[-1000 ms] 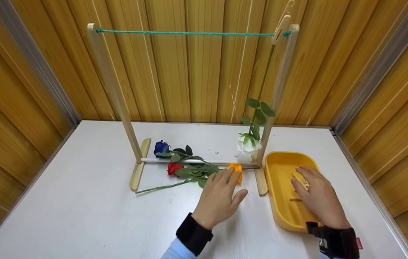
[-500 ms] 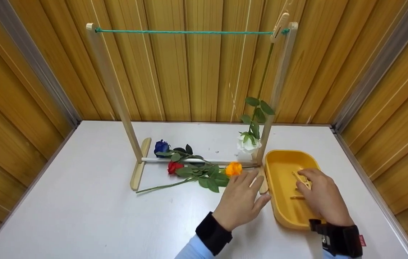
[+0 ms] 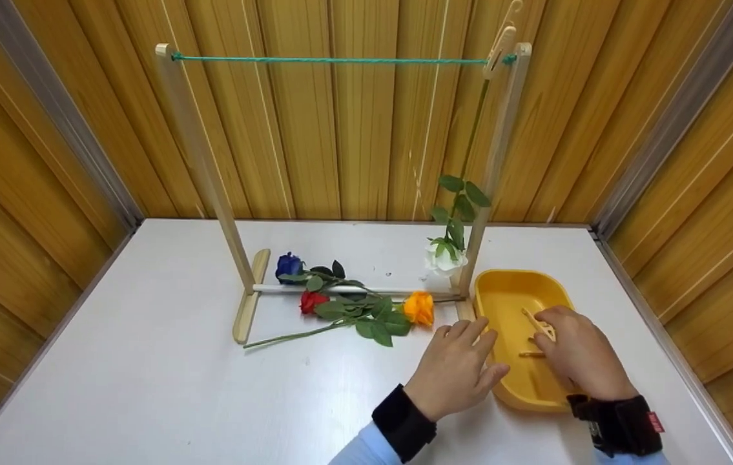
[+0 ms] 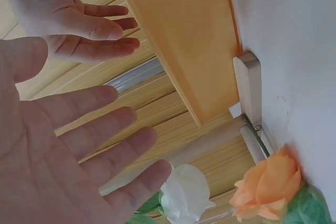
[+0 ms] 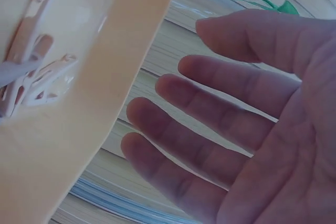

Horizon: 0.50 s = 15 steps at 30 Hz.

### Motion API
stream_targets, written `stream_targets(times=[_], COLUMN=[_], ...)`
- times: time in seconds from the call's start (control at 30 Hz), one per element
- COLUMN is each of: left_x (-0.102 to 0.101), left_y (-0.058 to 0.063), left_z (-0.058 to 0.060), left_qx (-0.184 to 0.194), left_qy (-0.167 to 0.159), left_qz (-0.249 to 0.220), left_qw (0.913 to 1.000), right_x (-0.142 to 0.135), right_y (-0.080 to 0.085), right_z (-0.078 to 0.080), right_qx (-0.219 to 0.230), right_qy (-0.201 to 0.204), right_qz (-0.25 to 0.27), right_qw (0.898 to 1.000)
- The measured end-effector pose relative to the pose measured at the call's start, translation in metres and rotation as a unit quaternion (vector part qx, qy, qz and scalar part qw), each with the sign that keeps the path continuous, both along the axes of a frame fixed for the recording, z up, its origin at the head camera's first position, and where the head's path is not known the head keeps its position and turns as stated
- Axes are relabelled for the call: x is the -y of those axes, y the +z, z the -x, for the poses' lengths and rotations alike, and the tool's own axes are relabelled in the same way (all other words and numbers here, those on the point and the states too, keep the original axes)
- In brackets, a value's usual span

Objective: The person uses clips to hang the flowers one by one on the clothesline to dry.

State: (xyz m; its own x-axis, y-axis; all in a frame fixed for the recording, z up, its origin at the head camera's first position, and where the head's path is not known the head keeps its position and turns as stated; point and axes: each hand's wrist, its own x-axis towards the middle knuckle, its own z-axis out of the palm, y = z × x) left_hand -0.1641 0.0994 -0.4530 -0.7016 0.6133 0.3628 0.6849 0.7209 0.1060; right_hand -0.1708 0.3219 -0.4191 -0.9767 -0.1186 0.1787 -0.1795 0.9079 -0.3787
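Observation:
My left hand (image 3: 450,371), fingers spread and holding nothing, hovers by the near left side of the yellow tray (image 3: 502,298). My right hand (image 3: 589,352) is over the tray beside several clothespins (image 5: 26,56); the right wrist view shows its fingers extended and apart from them. An orange rose (image 3: 418,309) lies left of the tray, with a red rose (image 3: 312,301) and a blue rose (image 3: 289,267) farther left. Head down, a white rose (image 3: 445,258) hangs by its stem from a clothespin (image 3: 500,55) on the green cord (image 3: 334,60).
Two wooden posts, left (image 3: 201,161) and right (image 3: 502,155), carry the cord. A white bar (image 3: 405,290) joins their feet, with rose stems and leaves lying across it. Wood-patterned walls (image 3: 353,148) enclose the white table (image 3: 146,387) at the back and sides.
My left hand has moved right, away from the orange rose to the tray's left side, uncovering the flower. My right hand has stayed over the tray with little movement.

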Motion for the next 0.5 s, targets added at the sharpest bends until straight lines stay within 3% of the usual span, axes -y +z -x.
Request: stream_targets(times=[0.37,0.5], left_x=[0.002,0.004], left_y=[-0.001,-0.001], left_z=[0.001,0.002], left_qx=[0.028,0.021], left_qy=[0.0,0.003], left_qz=[-0.001,-0.005], left_qw=[0.9996,0.9998], right_x=[-0.007,-0.006], right_y=[-0.004,-0.005], right_z=[0.016,0.022], right_qx=[0.045,0.054], right_qy=[0.079,0.107], right_qz=[-0.089,-0.113], right_qw=[0.992,0.986])
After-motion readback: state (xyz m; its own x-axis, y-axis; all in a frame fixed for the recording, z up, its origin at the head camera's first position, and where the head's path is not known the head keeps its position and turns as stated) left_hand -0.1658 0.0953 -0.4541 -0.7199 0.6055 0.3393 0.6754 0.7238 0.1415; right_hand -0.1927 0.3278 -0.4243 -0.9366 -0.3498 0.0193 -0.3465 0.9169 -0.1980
